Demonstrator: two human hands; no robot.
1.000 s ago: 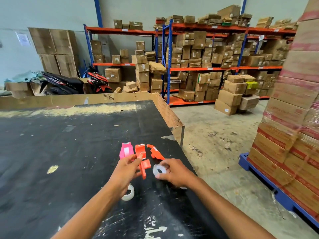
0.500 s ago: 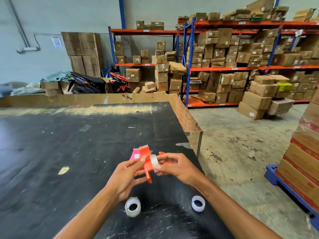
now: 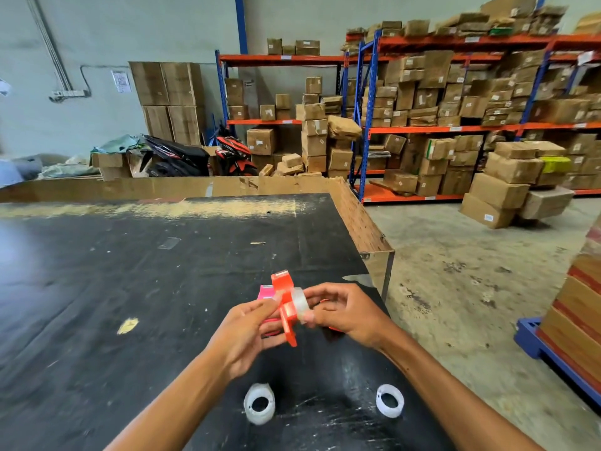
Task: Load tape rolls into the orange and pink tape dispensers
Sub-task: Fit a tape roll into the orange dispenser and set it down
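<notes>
the orange plastic tape dispenser [image 3: 287, 308] is being held upright above the near right part of a black worktable [image 3: 130, 288], gripped from the left by the person's left hand [image 3: 247, 330], whose fingers are closing around its body. a small clear tape roll [image 3: 300, 304] is pressing against the dispenser's right side, pinched between the thumb and fingers of the right hand [image 3: 344, 315]. in my judgement the roll is being seated into the dispenser and is not fully home yet. a pink plastic tape dispenser [image 3: 266, 292] is peeking out just behind the left hand; whether it is resting on the table or held is hard to tell. two spare white-cored tape rolls [image 3: 259, 403] [image 3: 389, 400] are lying flat on the table nearer the person, well apart from each other. beyond the table, warehouse racks of cardboard boxes [image 3: 455, 109] are standing. the risk from here: the roll could go in crooked and jam, or slip from the fingertip pinch and roll off the table's right edge, which is close by.
</notes>
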